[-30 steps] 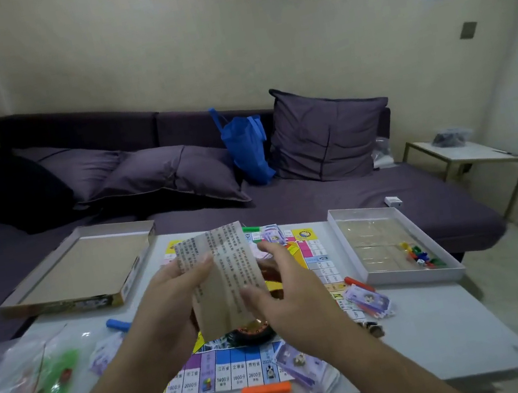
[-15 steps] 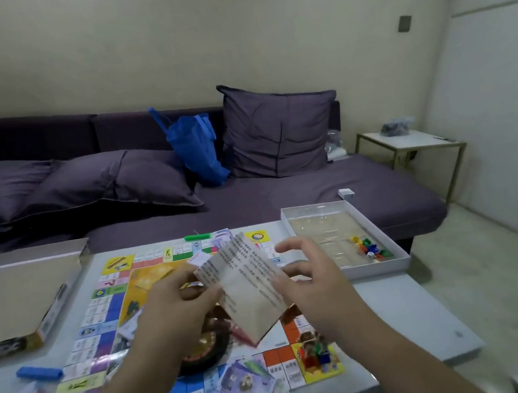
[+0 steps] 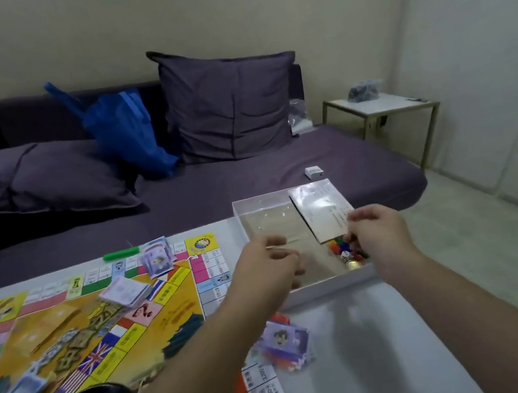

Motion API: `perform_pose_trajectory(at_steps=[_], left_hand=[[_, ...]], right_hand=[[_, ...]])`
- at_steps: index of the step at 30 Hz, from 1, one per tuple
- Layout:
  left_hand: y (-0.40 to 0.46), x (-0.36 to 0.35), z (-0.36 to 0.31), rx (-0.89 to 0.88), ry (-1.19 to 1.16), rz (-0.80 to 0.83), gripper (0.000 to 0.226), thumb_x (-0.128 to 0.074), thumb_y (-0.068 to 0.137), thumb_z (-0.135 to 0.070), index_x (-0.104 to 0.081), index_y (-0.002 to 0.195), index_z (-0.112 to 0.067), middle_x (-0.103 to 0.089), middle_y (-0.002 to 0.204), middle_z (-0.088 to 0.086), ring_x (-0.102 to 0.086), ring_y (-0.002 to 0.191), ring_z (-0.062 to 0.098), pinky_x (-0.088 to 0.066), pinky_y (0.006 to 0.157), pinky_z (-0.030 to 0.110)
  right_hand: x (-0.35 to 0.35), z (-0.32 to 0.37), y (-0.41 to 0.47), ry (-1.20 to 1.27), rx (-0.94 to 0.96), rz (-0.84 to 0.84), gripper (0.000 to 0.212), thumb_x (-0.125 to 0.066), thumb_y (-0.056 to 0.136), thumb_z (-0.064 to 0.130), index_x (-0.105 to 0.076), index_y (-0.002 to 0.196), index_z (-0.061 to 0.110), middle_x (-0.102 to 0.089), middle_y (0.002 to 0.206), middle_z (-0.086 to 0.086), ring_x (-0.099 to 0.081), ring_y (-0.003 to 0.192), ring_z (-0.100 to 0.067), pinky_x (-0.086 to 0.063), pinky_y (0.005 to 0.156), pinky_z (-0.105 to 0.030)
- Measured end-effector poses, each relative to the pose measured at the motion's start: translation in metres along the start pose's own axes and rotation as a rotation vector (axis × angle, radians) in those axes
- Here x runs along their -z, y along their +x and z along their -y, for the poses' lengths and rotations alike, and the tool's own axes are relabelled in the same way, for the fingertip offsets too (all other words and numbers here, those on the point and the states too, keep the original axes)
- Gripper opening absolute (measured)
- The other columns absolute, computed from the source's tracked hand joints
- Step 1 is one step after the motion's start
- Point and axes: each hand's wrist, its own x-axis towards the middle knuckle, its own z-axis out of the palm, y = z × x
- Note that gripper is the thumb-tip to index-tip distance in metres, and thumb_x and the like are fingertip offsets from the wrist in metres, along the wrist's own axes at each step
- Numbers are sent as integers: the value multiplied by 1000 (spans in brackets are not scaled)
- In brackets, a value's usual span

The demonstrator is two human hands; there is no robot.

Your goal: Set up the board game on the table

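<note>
So the rules sheet (image 3: 321, 211) has gone from being held up over the game board (image 3: 77, 332) in both hands to lying across the far right part of the white box tray (image 3: 329, 288), at about 2 o'clock from the board. Only the right hand (image 3: 375, 238) has a grip on it now, pinching its near corner, with the sheet reaching off toward 11 o'clock from those fingers. The left hand (image 3: 268, 269) has let go and hovers loosely curled over the tray's left side, holding nothing. Coloured pieces and dice (image 3: 347, 251) sit in the tray just under the right hand. The desk (image 3: 364, 351) carries it all.
</note>
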Motion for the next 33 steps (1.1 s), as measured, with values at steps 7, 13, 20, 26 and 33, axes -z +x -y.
perform_pose_trajectory(at_steps=[7,13,20,26,33], left_hand=[[23,-4,18,-29,151,-36,24,-61,100,-3,-61,120,-18,-72,109,2,-73,97,17,-63,83,32],[-9,20,13,-73,178,-86,24,-59,100,0,-65,117,-16,-74,106,1,-74,93,14,-62,73,24],[-94,86,13,-98,215,-233,20,-59,100,-7,-68,111,-22,-77,99,-5,-75,90,10,-63,78,34],[-197,188,59,-88,322,-435,24,-65,91,-6,-69,97,-28,-76,90,-8,-73,90,14,-61,85,41],[-326,318,123,92,554,-742,23,-62,84,-15,-68,103,-25,-70,103,-9,-67,96,15,-50,78,24]], right_hand=[[-9,-21,53,-574,159,32,28,-57,88,7,-76,104,19,-74,103,-7,-69,93,-29,-61,75,-39],[2,-10,-1,-569,259,16,32,-54,84,6,-72,106,19,-69,113,-4,-64,97,-27,-53,76,-36],[-37,26,-146,-410,451,390,26,-62,93,4,-72,82,25,-72,77,5,-68,70,-16,-54,64,-31],[-111,25,-291,-367,547,783,24,-62,93,5,-72,84,25,-73,76,4,-68,69,-16,-56,64,-36],[-207,5,-439,-462,536,1121,17,-65,95,13,-69,90,29,-73,84,6,-71,79,-16,-61,68,-37]])
